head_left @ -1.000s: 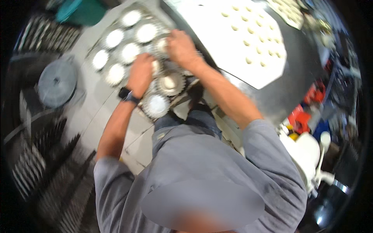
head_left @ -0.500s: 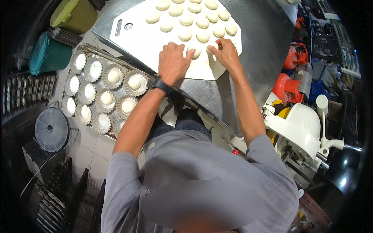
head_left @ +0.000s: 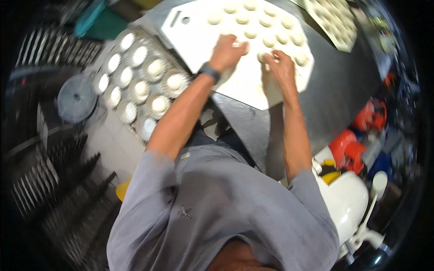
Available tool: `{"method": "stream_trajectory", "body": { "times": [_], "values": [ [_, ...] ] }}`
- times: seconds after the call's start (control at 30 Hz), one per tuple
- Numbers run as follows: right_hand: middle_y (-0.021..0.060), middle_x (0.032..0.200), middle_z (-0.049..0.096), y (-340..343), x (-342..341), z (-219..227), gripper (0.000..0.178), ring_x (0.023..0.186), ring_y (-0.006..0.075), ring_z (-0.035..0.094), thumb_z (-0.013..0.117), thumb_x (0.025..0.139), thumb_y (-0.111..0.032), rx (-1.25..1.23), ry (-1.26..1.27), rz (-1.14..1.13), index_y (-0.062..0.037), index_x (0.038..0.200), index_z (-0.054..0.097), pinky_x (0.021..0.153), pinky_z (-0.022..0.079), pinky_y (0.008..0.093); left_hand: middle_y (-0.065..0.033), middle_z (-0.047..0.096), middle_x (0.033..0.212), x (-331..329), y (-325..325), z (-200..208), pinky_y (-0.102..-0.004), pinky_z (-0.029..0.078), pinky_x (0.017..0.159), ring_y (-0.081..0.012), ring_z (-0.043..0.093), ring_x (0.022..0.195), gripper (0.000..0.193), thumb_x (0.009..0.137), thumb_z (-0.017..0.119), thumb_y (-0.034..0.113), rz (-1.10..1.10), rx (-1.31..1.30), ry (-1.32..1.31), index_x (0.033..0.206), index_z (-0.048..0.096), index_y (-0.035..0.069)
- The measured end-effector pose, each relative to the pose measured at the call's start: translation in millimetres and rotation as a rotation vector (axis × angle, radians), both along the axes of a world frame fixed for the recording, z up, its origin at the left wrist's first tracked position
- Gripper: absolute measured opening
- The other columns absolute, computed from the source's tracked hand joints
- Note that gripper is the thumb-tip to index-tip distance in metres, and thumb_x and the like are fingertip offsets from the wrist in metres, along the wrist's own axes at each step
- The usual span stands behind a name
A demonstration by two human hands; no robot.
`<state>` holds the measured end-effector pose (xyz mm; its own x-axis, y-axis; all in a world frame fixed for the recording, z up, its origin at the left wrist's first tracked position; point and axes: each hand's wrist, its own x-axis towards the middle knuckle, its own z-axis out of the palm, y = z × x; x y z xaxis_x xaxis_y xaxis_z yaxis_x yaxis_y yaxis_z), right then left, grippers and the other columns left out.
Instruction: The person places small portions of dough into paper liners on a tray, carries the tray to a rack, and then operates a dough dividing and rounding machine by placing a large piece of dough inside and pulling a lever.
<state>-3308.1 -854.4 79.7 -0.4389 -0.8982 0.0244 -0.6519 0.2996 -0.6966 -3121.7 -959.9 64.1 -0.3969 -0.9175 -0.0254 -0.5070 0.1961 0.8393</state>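
Observation:
Rows of pale round dough balls (head_left: 242, 19) rest on a white board (head_left: 244, 97) with a slot and a round hole at its left end. My left hand (head_left: 227, 53), a dark band on its wrist, is curled over the board with a bit of pale dough (head_left: 236, 44) showing between thumb and fingers. Beside it, my right hand (head_left: 282, 67) has its fingertips bent and closed against a dough ball (head_left: 261, 57) in the near row. Motion blurs both hands slightly.
The board lies on a steel table (head_left: 337, 86); a second board of dough balls (head_left: 332, 20) stands farther right. At left is a tray of fluted tins (head_left: 159, 105), some holding dough, others white inside. A fan (head_left: 77, 99), red gas cylinders (head_left: 346, 147) and a white machine (head_left: 346, 203) flank me.
The view has turned and shifted, bringing the second board in at upper right. My left hand has moved off the near-row ball it was beside; my right hand now touches a ball.

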Motion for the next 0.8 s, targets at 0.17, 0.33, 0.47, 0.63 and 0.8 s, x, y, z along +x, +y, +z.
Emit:
{"method": "stream_trajectory", "body": {
  "times": [0.17, 0.33, 0.47, 0.63, 0.8],
  "values": [
    [0.0074, 0.081, 0.056, -4.9, 23.0, 23.1, 0.037, 0.08, 0.0191, 0.054, 0.082, 0.08, -0.026, 0.069, -0.249, 0.01, 0.0009, 0.089, 0.058, 0.075, 0.048, 0.0356, -0.0228, 0.071, 0.095, -3.9, 8.4, -7.9, -0.0442, 0.055, 0.082, -0.0391, 0.069, 0.087, 0.043, 0.074, 0.076, 0.035, 0.138, -0.075, 0.068, 0.099, 0.07, 0.0],
    [0.0068, 0.097, 0.063, -12.6, 43.1, 24.9, 0.032, 0.085, 0.0165, 0.054, 0.08, 0.083, -0.018, -0.033, -0.108, 0.118, -0.0004, 0.1, 0.06, 0.078, 0.047, 0.0321, -0.0203, 0.072, 0.094, 70.7, 32.2, 40.8, -0.0441, 0.055, 0.081, -0.0388, 0.07, 0.09, 0.037, 0.073, 0.074, 0.027, 0.139, 0.077, 0.271, 0.101, 0.066, 0.003],
    [0.0095, 0.101, 0.067, -42.1, 133.3, 35.2, 0.035, 0.084, 0.0173, 0.06, 0.081, 0.084, -0.019, -0.063, -0.123, 0.322, -0.0041, 0.107, 0.059, 0.075, 0.049, 0.0333, -0.0142, 0.072, 0.105, 215.4, 19.6, 31.7, -0.0373, 0.055, 0.084, -0.027, 0.071, 0.093, 0.04, 0.081, 0.077, 0.024, 0.248, -0.025, 0.248, 0.115, 0.067, 0.005],
    [0.0197, 0.102, 0.072, -120.2, 277.5, 15.5, 0.035, 0.084, 0.0344, 0.07, 0.078, 0.087, -0.021, -0.033, -0.145, 0.652, -0.004, 0.111, 0.059, 0.077, 0.052, 0.042, -0.0148, 0.075, 0.102, 363.0, -23.5, -2.0, -0.0408, 0.057, 0.082, -0.0305, 0.073, 0.09, 0.039, 0.081, 0.075, 0.021, 0.542, -0.001, -0.09, 0.115, 0.065, 0.006],
    [0.0236, 0.112, 0.069, -199.0, 370.0, -14.7, 0.038, 0.103, 0.0415, 0.067, 0.071, 0.089, -0.027, 0.175, 0.183, 0.778, -0.0016, 0.116, 0.065, 0.089, 0.052, 0.0483, -0.0137, 0.074, 0.1, 389.4, -44.1, -26.5, -0.0441, 0.055, 0.081, -0.033, 0.072, 0.089, 0.035, 0.081, 0.075, 0.023, 0.372, -0.015, -0.392, 0.111, 0.068, 0.006]
  ]
}}
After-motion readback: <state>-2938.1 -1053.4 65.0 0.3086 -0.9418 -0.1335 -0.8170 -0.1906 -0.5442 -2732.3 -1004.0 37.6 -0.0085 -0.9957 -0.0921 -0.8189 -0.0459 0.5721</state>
